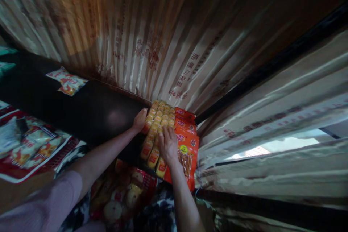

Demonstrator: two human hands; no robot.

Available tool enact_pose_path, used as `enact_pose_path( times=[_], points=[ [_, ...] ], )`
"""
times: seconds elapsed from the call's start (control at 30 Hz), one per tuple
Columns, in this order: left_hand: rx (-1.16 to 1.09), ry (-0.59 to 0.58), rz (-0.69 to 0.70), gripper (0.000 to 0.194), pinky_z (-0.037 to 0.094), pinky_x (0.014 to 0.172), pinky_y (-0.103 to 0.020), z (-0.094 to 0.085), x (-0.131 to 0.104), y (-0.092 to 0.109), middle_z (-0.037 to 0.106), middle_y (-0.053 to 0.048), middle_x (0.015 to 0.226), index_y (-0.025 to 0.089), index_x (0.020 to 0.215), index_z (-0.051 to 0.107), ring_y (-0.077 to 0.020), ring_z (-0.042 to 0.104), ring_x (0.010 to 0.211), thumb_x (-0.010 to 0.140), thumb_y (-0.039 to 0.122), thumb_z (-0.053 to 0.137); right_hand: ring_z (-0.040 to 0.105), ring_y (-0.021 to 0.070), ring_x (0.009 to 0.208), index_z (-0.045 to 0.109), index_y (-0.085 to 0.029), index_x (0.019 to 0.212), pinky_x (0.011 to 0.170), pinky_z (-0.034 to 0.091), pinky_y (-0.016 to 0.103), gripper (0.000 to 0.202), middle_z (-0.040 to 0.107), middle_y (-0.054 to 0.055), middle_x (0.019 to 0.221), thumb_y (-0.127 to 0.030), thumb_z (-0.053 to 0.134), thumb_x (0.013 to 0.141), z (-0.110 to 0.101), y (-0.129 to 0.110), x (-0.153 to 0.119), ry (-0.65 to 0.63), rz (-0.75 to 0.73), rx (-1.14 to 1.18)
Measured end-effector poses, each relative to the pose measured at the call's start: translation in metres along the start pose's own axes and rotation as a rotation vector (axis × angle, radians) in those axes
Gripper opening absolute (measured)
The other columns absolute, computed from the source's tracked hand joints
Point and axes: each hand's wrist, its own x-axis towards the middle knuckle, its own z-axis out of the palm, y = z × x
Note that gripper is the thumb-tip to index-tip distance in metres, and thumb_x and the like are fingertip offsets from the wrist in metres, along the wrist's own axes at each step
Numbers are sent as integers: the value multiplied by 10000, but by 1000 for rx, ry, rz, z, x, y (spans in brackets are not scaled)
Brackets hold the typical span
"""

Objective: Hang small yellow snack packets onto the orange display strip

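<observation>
Several small yellow packs (153, 156) with orange labels lie in close rows on a black shelf. Against their far left side rests my left hand (140, 120), its fingers together along the edge of the rows; whether it grips a pack is not clear. My right hand (168, 145) lies on top of the right part of the rows, fingers spread, holding nothing. Just right of it, overlapping orange snack bags (187, 141) lie on the shelf, the nearest one showing brown sticks through a window.
Two snack packets (67, 81) lie on the black shelf (108, 116) at the left. A red basket (45, 163) with packets is at lower left, and another red basket (149, 181) sits below my arms. Printed pleated sheeting (152, 50) hangs behind.
</observation>
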Motion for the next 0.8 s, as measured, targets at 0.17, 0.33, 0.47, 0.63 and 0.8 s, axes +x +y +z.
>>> enact_pose_path(
  times=[0.17,0.33,0.47,0.63,0.8],
  points=[
    [81,134,113,275,426,995,-342,-27,-46,2,634,-93,1155,148,960,650,-184,571,1101,823,141,412,401,270,1298,575,-63,1194,1057,345,508,438,539,210,1288,-332,342,937,-9,-5,-1,65,14,122],
    [44,109,273,248,484,873,-304,-55,-121,3,675,-49,943,175,862,636,-150,619,920,805,90,410,450,223,1263,580,-110,1176,1050,385,484,366,561,167,1271,-286,372,931,-26,-29,-17,220,-19,234],
    [44,15,305,250,483,837,-281,-70,-178,-3,668,-45,902,176,835,628,-144,616,889,800,71,404,469,213,1252,551,-152,1211,1030,416,486,336,580,141,1250,-219,396,921,-32,-61,-48,212,-142,327],
    [162,-266,270,202,476,820,-274,-80,-229,-35,659,-48,890,177,852,624,-150,604,863,833,146,426,543,192,1161,584,-175,1156,966,482,417,309,637,117,1146,-151,420,895,-16,-100,-107,159,-212,489],
    [389,-491,0,230,477,814,-295,-73,-254,-77,679,-88,918,159,863,641,-190,620,853,767,101,441,594,199,1073,624,-143,1084,918,500,385,298,667,125,1088,-146,407,881,36,-110,-170,-60,-71,477]
  ],
)
